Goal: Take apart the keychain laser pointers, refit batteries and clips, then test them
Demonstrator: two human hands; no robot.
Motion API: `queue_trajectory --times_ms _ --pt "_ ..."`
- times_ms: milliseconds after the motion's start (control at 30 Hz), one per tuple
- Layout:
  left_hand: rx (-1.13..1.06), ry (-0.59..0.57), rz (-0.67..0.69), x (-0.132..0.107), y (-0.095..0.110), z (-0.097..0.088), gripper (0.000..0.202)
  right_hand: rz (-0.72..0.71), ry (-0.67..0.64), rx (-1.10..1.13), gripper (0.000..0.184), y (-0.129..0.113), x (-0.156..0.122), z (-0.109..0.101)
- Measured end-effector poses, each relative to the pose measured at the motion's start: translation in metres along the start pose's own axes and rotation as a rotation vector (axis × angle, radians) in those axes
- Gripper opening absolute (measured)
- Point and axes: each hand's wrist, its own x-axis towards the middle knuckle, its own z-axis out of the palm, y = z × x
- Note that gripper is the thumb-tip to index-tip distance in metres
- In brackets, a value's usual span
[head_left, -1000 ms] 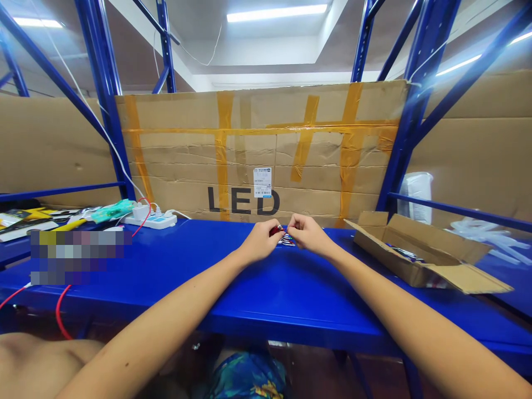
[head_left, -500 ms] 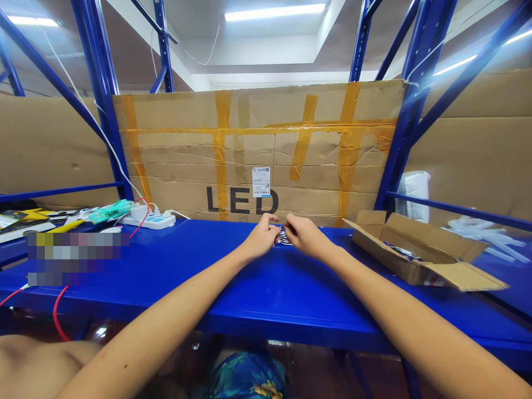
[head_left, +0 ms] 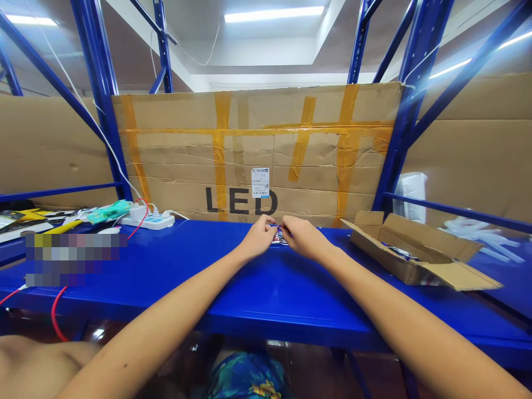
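Both hands meet over the blue tabletop [head_left: 266,288], near the foot of the cardboard. A small cluster of shiny, striped metal-looking pieces [head_left: 280,239] lies between and below my fingers, too small to name. My left hand [head_left: 258,237] has its fingers bent and thumb tip drawn close to the forefinger at the left of the cluster. On the right side my right hand [head_left: 302,237] is closed in a pinch, its fingertips nearly touching the left ones. Whatever is between the fingertips is hidden or too small to tell.
An open cardboard box [head_left: 409,263] with shiny pieces inside stands to the right. Whitish plastic strips [head_left: 484,235] lie beyond it. A white power strip [head_left: 152,221] and assorted items are at the left, with a red cable [head_left: 57,313]. A large LED carton [head_left: 187,160] stands upright behind.
My hands have shifted slightly left and the fingertips have drawn apart a little, showing more of the shiny cluster. The camera view has moved slightly; the surroundings look the same.
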Motion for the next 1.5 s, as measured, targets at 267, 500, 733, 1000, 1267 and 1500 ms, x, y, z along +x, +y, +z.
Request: queue_trajectory --times_ms 267,500,733,1000,1267,1500 --pt "-0.101 -0.03 -0.175 0.003 0.012 -0.014 0.005 0.092 0.033 0.19 0.012 0.021 0.0 -0.005" --pt "-0.171 -0.007 -0.159 0.006 0.009 -0.02 0.012 0.29 -0.15 0.749 0.017 0.044 -0.001 0.011" --pt "-0.187 -0.122 0.041 0.003 0.006 -0.017 0.013 0.031 -0.12 0.589 0.025 0.036 -0.003 0.012" --pt "-0.171 -0.146 0.056 0.005 0.001 -0.016 0.018 0.007 -0.136 0.056 0.025 0.01 -0.002 0.013" --pt "-0.26 -0.121 -0.06 0.018 0.001 -0.029 0.008 0.097 -0.179 -0.2 0.039 -0.005 -0.002 0.01" --pt "-0.731 -0.055 -0.244 0.023 -0.004 -0.048 0.057 0.067 -0.246 -0.219 0.039 -0.007 -0.003 0.009"
